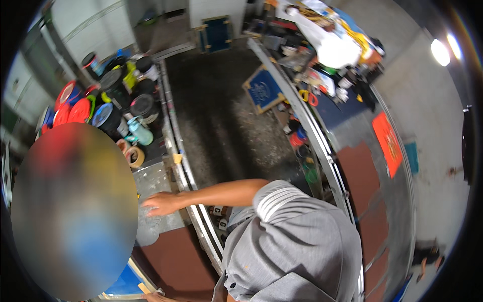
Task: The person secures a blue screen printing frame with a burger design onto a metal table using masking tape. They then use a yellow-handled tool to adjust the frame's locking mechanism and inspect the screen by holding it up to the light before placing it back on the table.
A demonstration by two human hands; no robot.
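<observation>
My right arm reaches left across the rail, and my right hand (163, 204) is low over the grey metal surface (151, 178) of the bench. Its fingers are stretched out and slightly blurred, with nothing visible in them. At the bottom edge, my left hand (157, 297) is at the corner of a wood-framed blue screen-printing screen (126, 282), its fingers on the frame. Only part of this hand shows. The screen rests beside a dark red-brown panel (176, 261). A large blurred oval hides the bench left of my right hand and much of the screen.
Tape rolls (135, 157), a teal bottle (140, 132) and several dark tubs (145, 107) crowd the bench beyond my right hand. A metal rail (173, 121) edges it. Across the aisle, another bench holds red-brown panels (358, 171) and an orange sheet (387, 144). A blue framed screen (262, 89) leans there.
</observation>
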